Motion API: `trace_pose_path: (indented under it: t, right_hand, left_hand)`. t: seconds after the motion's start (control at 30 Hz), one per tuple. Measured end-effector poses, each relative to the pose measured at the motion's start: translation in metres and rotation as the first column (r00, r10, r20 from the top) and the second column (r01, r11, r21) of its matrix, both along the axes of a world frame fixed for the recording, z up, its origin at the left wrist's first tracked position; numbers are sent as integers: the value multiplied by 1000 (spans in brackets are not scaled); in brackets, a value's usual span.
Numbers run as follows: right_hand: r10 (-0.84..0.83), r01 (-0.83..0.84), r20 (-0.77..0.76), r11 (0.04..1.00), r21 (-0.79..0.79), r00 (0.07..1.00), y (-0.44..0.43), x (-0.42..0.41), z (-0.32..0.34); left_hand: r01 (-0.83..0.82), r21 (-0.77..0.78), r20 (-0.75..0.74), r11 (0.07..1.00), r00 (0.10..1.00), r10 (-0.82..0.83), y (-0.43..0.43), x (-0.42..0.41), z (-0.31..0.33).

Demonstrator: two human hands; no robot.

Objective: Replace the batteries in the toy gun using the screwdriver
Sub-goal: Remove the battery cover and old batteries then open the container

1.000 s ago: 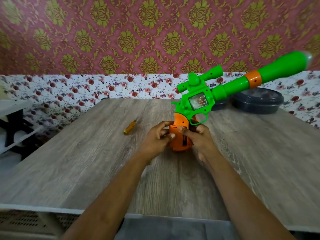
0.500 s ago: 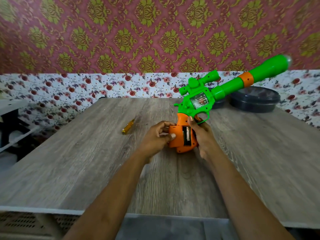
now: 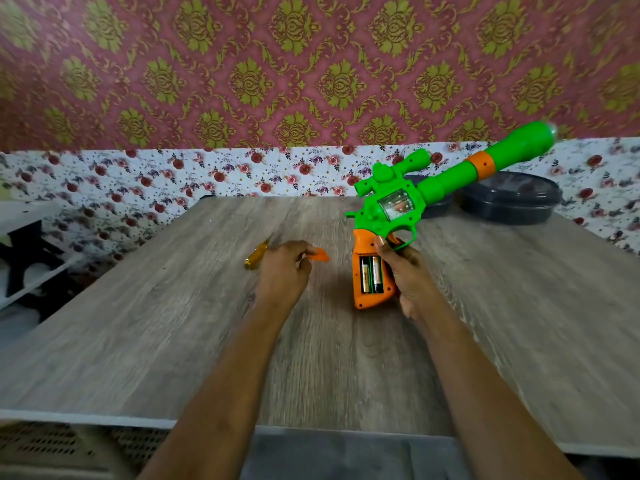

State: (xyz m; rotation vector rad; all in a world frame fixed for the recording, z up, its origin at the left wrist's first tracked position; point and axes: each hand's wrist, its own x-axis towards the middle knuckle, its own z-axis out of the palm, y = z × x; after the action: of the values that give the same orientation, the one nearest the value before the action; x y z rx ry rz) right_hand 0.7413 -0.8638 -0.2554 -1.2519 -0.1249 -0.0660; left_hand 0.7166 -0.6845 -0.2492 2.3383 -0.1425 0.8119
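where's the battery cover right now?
Head view, centre-left: the battery cover is pinched in the left hand, between the screwdriver to its left and the open grip of the toy gun to its right.

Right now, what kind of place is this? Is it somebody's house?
Probably a room in a home, though I can't be sure. The wall has red and gold patterned wallpaper above a flowery strip, and there is a wood-grain table with a toy gun held over it.

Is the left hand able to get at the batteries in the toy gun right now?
Probably, once freed: the batteries lie uncovered in the toy gun, nothing across them, but the left hand holds the orange cover, so its fingers are busy.
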Motion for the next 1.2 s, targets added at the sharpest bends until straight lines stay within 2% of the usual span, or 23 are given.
trace_pose_path:
  t: [0.1, 0.23, 0.37, 0.47, 0.53, 0.6, 0.67, 0.77, 0.87, 1.03, 1.2]
  right_hand:
    - [13, -13, 3, 1000, -16, 1000, 0, -1, 0]
    - [23, -24, -24, 999, -23, 999, -1, -1, -1]
    - [26, -28, -45, 999, -29, 999, -1, 0, -3]
    - [28, -28, -51, 999, -16, 998, 0, 0, -3]
    - [29, -30, -56, 999, -18, 998, 0, 0, -3]
    - [34, -35, -51, 999, -18, 998, 0, 0, -2]
    - [39, -40, -43, 999, -18, 998, 0, -1, -2]
    - [43, -44, -51, 999, -23, 998, 0, -3, -3]
    - [46, -47, -60, 999, -18, 997, -1, -2, -4]
    - [50, -51, -53, 998, -21, 997, -1, -3, -4]
    - [48, -49, -65, 999, -20, 997, -2, -2, -5]
  left_hand:
    - [1, 32, -131, 999, 991, 3, 5, 8, -9]
    - [-48, 183, -278, 982, 956, 98, 9, 15, -17]
    - [-83, 155, -226, 984, 967, 117, 9, 16, -14]
    - [-252, 62, -132, 966, 957, 258, 19, 16, -14]
    - [-354, 112, -230, 928, 900, 371, 24, 13, -14]
    - [-352, 143, -398, 925, 835, 379, 29, 10, -15]
    - [-324, 188, -489, 927, 788, 375, 32, 12, -16]
    - [-338, 246, -474, 909, 776, 417, 32, 14, -18]
    - [-426, 199, -380, 882, 797, 470, 31, 11, -15]
    - [-488, 125, -329, 864, 801, 500, 32, 7, -7]
    - [-505, 100, -362, 857, 784, 504, 39, 4, -4]
